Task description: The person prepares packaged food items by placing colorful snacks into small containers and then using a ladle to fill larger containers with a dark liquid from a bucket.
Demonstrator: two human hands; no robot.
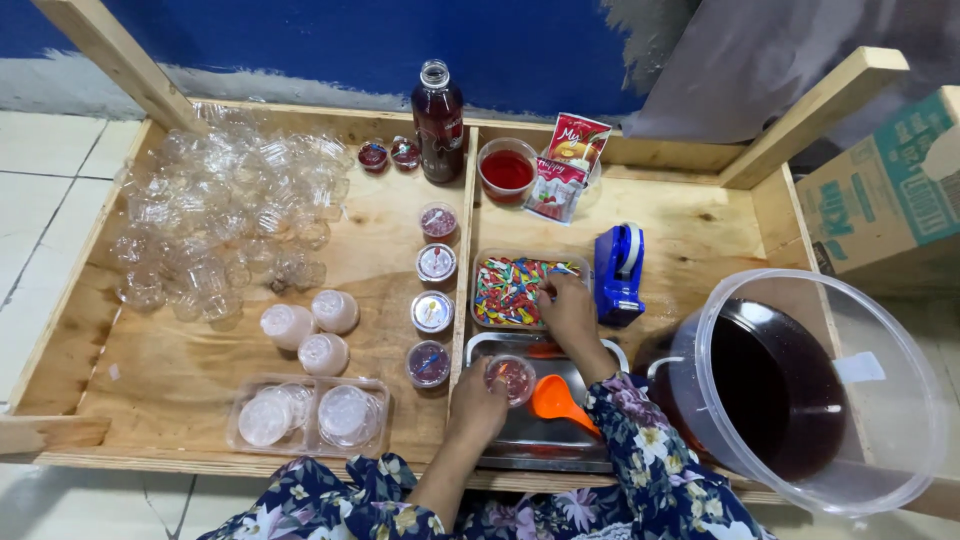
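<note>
The left hand [478, 405] gripped a thin, easily crushed cup [512, 378] by its side; at one o'clock, the right hand [566, 305] pinched into the light, loose candies [508, 290].

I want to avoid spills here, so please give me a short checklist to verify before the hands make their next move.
1. Left hand steadies the small filled cup: ok, the fingers are on it.
2. Cup stands over the metal tray, so drips are caught: ok.
3. Right hand has reached the tray of colourful small pieces: ok, but whether it has pinched one, cannot tell.
4. Orange funnel lies inside the metal tray, away from the cup mouth: ok.
5. Large bucket of dark red liquid is uncovered beside the right elbow: not ok, a spill risk.
6. Lids in the clear container are within reach: ok.
</note>
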